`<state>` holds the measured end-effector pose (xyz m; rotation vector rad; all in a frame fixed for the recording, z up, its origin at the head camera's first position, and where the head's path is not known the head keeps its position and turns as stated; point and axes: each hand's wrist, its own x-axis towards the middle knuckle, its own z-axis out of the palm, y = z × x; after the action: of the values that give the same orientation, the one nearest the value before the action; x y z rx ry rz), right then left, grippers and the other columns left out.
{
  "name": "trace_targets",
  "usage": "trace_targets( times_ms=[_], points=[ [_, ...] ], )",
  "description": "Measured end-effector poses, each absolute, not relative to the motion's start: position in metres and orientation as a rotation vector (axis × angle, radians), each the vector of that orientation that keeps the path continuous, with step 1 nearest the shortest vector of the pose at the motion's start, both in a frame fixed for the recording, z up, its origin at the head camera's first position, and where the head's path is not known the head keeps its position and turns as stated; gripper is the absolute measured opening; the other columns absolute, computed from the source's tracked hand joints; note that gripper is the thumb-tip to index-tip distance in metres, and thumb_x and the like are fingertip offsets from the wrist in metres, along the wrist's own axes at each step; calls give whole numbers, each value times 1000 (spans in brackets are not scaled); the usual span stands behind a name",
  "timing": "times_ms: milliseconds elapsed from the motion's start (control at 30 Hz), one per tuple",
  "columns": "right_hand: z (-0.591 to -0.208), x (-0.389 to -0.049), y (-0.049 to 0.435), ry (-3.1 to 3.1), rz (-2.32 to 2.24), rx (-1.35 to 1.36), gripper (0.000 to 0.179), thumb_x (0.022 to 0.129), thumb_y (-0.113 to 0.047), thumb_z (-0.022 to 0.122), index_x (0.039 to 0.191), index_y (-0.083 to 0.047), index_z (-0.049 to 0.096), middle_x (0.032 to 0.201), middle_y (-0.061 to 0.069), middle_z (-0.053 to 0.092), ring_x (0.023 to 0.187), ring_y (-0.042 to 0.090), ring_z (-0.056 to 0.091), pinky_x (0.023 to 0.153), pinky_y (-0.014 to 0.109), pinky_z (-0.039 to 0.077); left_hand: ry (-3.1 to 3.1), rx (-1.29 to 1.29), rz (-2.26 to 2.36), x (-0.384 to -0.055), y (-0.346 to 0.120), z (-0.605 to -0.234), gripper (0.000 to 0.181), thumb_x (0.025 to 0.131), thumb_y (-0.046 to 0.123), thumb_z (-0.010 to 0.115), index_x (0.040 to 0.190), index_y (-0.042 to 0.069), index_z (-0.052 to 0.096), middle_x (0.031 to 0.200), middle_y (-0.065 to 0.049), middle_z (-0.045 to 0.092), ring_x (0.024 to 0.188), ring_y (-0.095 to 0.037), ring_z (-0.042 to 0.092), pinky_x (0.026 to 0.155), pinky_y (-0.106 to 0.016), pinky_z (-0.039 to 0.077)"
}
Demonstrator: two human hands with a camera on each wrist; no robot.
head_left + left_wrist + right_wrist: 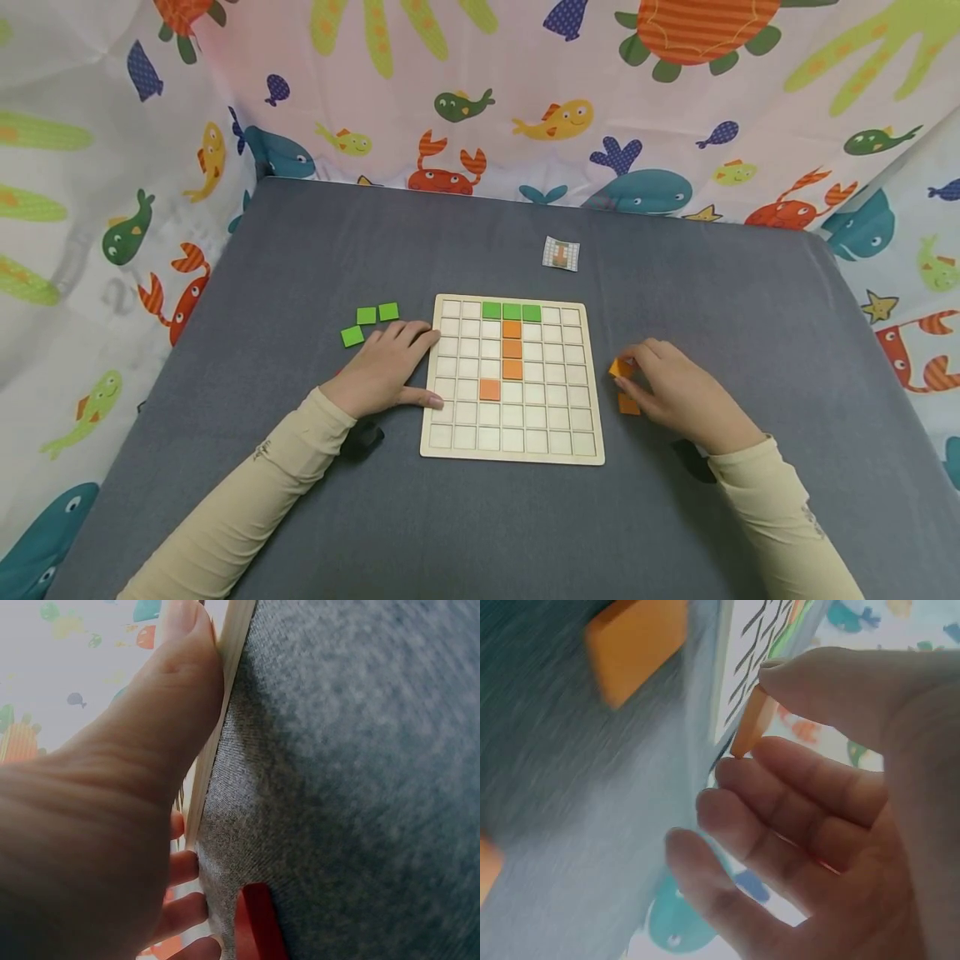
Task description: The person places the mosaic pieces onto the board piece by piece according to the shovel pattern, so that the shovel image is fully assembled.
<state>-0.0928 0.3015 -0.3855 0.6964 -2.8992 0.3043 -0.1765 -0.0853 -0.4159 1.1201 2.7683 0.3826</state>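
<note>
A wooden grid board (pixel 512 459) lies in the middle of the table. Three green tiles (pixel 512 312) sit in its top row, with three orange tiles (pixel 512 349) in a column beneath the middle one. Another orange tile (pixel 490 389) is one square lower and to the left. My left hand (pixel 378 371) rests at the board's left edge, thumb and fingers spread, the thumb on the rim. Right of the board, my right hand (pixel 678 396) pinches an orange tile (pixel 754 724) between thumb and fingertips. Below it another orange tile (pixel 628 404) lies on the table, partly hidden.
Three loose green tiles (pixel 366 316) lie beyond my left hand. A red piece (pixel 257 922) is beside that hand, mostly hidden in the head view. A small card with a printed grid pattern (pixel 561 254) lies behind the board. A sea-animal curtain (pixel 510 150) borders the grey table (pixel 337 233).
</note>
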Motion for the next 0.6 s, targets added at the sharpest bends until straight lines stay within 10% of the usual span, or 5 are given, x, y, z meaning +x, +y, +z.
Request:
trace_targets(
  times_ms=[600],
  points=[
    [-398, -102, 234, -2767, 307, 1029, 20, 80, -20, 78, 85, -10, 62, 80, -2, 57, 71, 10, 52, 62, 22, 47, 2766, 1108, 379, -176, -84, -414, 94, 73, 64, 70, 143, 8, 42, 141, -13, 42, 127, -30, 40, 93, -50, 38]
  ],
)
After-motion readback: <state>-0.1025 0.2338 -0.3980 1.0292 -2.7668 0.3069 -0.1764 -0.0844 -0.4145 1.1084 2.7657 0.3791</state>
